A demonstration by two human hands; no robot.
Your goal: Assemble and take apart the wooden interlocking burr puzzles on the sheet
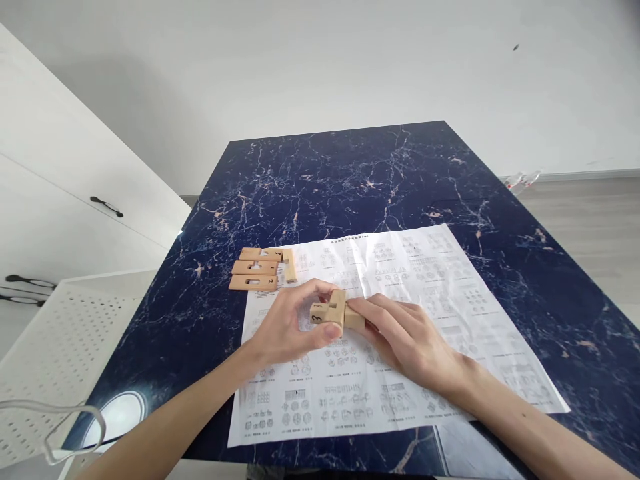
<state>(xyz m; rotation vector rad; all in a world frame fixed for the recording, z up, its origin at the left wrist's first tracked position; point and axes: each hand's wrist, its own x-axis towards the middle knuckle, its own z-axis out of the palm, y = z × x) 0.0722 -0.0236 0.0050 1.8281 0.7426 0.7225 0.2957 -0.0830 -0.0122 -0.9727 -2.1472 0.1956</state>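
Observation:
Above the middle of a printed instruction sheet [415, 267], both hands grip notched wooden puzzle pieces [327, 313] that are fitted together, with a "3" written on one end. My left hand [300, 320] pinches them between thumb and fingers from the left. From the right, my right hand [400, 333] closes its fingers on the block end [354, 320] that sticks out; its fingertips are partly hidden. Several flat wooden pieces with slots and numbers, such as the piece marked 2 [253, 283], lie left of my hands, overlapping the sheet's upper left corner.
Everything rests on a dark blue marbled table [325, 180]. A round white object [117, 417] and a white cable [50, 405] are at the lower left. A flat shiny device [465, 450] lies partly under the sheet, near my right forearm. White cabinets [65, 167] stand at the left.

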